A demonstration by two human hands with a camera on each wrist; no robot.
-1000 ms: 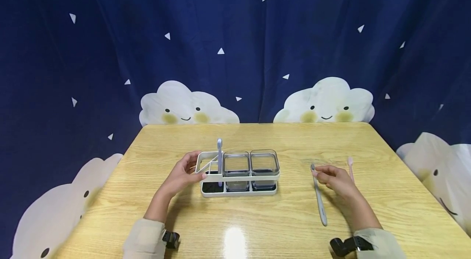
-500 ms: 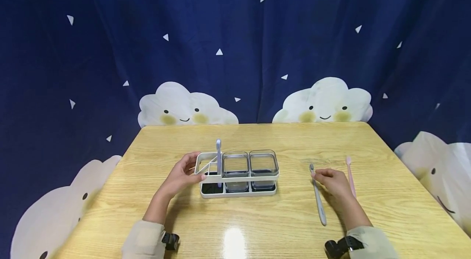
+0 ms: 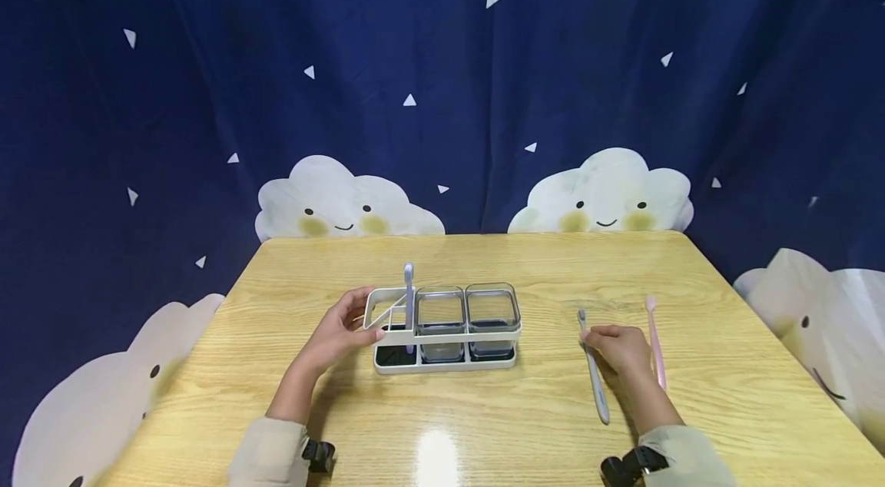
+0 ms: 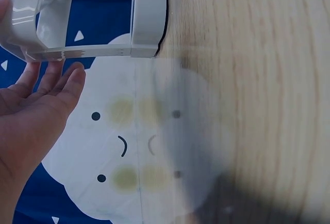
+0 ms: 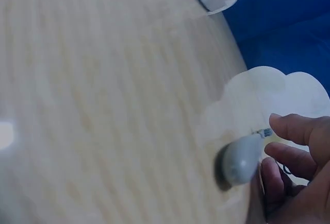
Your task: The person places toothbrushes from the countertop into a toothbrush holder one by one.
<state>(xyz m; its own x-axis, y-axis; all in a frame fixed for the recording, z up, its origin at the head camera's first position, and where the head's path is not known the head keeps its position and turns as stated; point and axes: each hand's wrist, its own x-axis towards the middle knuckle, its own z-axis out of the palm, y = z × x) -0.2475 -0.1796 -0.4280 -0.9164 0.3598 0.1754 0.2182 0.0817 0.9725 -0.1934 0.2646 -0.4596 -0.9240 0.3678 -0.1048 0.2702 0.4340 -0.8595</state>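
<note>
My left hand point(image 3: 336, 332) grips the left end of a white toothbrush holder point(image 3: 442, 368), thumb on the front rail and fingers behind; the left wrist view shows the fingers against the holder's end point(image 4: 98, 52). A lilac toothbrush point(image 3: 409, 303) stands upright in its left, divided section. Two clear square cups, a middle one point(image 3: 441, 310) and a right one point(image 3: 492, 310), fill the other sections. On the table at right lies a grey toothbrush point(image 3: 596, 383), bristle head away from me. My right hand point(image 3: 622, 352) is right at its upper shaft, thumb and fingers spread apart in the right wrist view.
A pink toothbrush point(image 3: 655, 341) lies just right of my right hand, partly behind the wrist. All stands on a wooden table point(image 3: 512, 425). A dark blue curtain point(image 3: 380, 34) with white clouds hangs along the table's far edge and sides.
My right hand has slid a little toward me along the grey toothbrush, uncovering more of the pink one. The left hand and the holder have stayed in place; the head view has shifted slightly.
</note>
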